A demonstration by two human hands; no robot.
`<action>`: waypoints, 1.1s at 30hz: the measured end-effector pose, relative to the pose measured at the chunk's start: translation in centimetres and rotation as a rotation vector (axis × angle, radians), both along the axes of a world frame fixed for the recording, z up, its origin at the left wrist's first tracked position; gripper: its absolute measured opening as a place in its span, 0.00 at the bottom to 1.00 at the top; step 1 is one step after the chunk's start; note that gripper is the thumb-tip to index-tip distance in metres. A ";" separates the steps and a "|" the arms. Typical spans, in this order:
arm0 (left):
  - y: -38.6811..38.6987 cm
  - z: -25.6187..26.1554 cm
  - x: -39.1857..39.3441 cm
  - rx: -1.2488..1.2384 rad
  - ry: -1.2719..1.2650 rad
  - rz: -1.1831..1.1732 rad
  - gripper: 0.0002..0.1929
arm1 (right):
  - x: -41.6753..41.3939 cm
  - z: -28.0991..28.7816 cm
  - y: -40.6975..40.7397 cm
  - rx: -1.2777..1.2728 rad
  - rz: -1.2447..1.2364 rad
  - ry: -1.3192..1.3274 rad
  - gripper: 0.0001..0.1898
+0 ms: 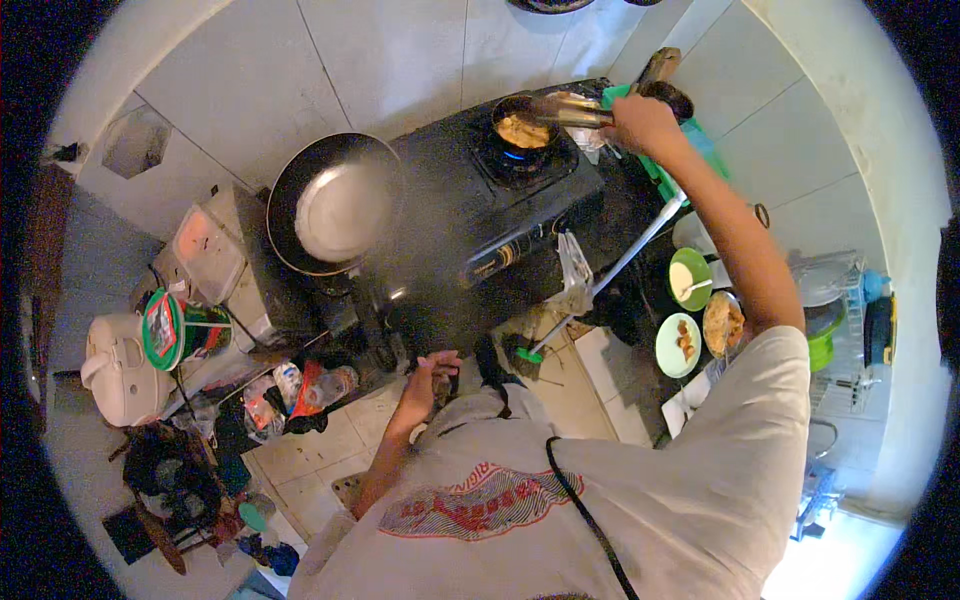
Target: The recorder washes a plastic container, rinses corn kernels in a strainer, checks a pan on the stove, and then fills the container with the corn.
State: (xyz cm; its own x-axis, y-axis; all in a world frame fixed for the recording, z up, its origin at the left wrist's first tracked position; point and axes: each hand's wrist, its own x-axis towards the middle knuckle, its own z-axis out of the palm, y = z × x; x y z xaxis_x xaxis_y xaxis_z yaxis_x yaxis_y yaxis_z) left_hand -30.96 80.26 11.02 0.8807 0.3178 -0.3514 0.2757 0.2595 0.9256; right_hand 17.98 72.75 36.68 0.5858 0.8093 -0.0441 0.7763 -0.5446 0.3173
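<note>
My right hand (646, 124) is stretched out at the right end of the gas stove (442, 187), gripping the handle of a small pan (525, 105) that stands over a blue flame. Yellowish-brown food (523, 133) lies in that pan; part of it and of the handle is blurred. Low in front of my body, near the large pan's handle, is my left hand (433, 386) with its fingers partly spread; whether it touches anything there is unclear. The large dark frying pan (337, 206) on the left burner holds a pale, shiny content, with a haze beside it.
At the right are a green bowl (690, 279) with a spoon, a pale plate (678, 346) with brown pieces and a bowl of food (724, 325). A long metal pole (637, 236) leans near the stove. A rice cooker (124, 371) and a green-lidded tub (161, 330) stand left.
</note>
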 end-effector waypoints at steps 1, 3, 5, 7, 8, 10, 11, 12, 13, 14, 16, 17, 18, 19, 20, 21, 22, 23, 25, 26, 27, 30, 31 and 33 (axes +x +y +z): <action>-0.2 -0.3 0.5 0.049 0.008 -0.016 0.40 | 0.5 -0.7 -0.4 0.001 0.007 0.005 0.16; -0.4 -0.5 1.9 0.101 0.021 -0.034 0.40 | 1.7 -2.6 -1.4 0.070 -0.036 0.035 0.19; -0.5 -0.5 3.1 0.020 0.078 -0.017 0.38 | 3.6 -4.8 -1.7 0.096 -0.057 0.140 0.20; -0.6 -1.5 3.8 0.005 0.082 -0.004 0.38 | 3.3 -5.7 -1.4 0.048 -0.062 0.173 0.20; -0.6 -1.9 4.1 -0.011 0.081 0.000 0.38 | 3.3 -5.9 -1.1 0.065 -0.035 0.183 0.19; -0.7 -0.9 5.3 0.035 0.076 -0.008 0.37 | 3.6 -6.3 -0.8 0.055 -0.041 0.168 0.20; -0.7 -0.5 5.9 0.080 0.070 -0.016 0.37 | 3.9 -6.5 -0.9 0.046 -0.046 0.150 0.20; -0.7 -0.6 6.2 0.081 0.070 -0.014 0.37 | 4.2 -6.5 -0.9 0.046 -0.044 0.150 0.20; -0.7 -0.8 6.5 0.087 0.053 -0.011 0.37 | 4.4 -6.6 -1.1 0.045 -0.015 0.139 0.21; -0.7 -0.9 6.7 0.093 0.037 -0.009 0.37 | 4.6 -6.5 -1.2 0.044 0.014 0.128 0.21; -1.0 -0.2 7.1 0.099 0.033 -0.003 0.37 | 4.2 -4.8 -1.2 -0.009 0.020 0.162 0.21; -1.0 0.0 7.3 0.105 0.030 0.001 0.37 | 4.0 -4.3 -1.1 -0.063 0.024 0.196 0.22; -1.2 0.1 7.3 0.105 0.028 0.000 0.37 | 4.0 -4.7 -1.1 -0.063 0.023 0.194 0.22; -1.2 0.0 7.3 0.136 0.027 -0.010 0.37 | 4.1 -5.7 -1.0 -0.013 -0.002 0.176 0.21; -1.3 -0.1 7.3 0.168 0.026 -0.020 0.37 | 4.2 -6.3 -1.0 0.038 -0.026 0.158 0.21; -1.3 -0.1 7.3 0.169 0.026 -0.014 0.37 | 4.0 -6.2 -1.0 0.039 -0.020 0.158 0.21; -1.3 -0.1 7.2 0.164 0.027 -0.012 0.38 | 3.7 -5.9 -1.2 0.073 0.004 0.134 0.21; -1.3 -0.1 7.1 0.160 0.028 -0.009 0.38 | 3.6 -5.5 -1.3 0.107 0.029 0.111 0.21; -1.2 -0.8 6.7 0.145 0.018 -0.004 0.37 | 3.5 -3.4 -1.5 0.030 0.011 0.127 0.21; -1.2 -1.1 6.4 0.131 0.011 -0.001 0.37 | 3.4 -2.9 -1.4 -0.047 -0.008 0.145 0.22; -1.2 -0.6 6.4 0.131 0.010 -0.006 0.37 | 3.6 -3.0 -1.5 -0.046 -0.013 0.145 0.22; -1.1 0.7 6.5 0.147 0.033 -0.027 0.36 | 4.3 -4.1 -0.9 -0.057 -0.021 0.149 0.23; -1.1 0.8 6.4 0.141 0.041 -0.024 0.36 | 4.1 -4.5 -0.4 -0.033 -0.030 0.147 0.24; -1.3 1.1 6.2 0.136 0.049 -0.022 0.36 | 3.6 -4.6 -0.1 -0.006 -0.039 0.145 0.24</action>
State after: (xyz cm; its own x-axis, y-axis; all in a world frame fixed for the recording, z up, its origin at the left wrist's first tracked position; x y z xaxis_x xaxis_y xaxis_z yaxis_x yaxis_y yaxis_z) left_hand -24.79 78.99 12.10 0.8706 0.3465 -0.3492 0.3257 0.1261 0.9370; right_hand 21.57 72.68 32.06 0.6037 0.7856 -0.1357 0.7928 -0.5735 0.2066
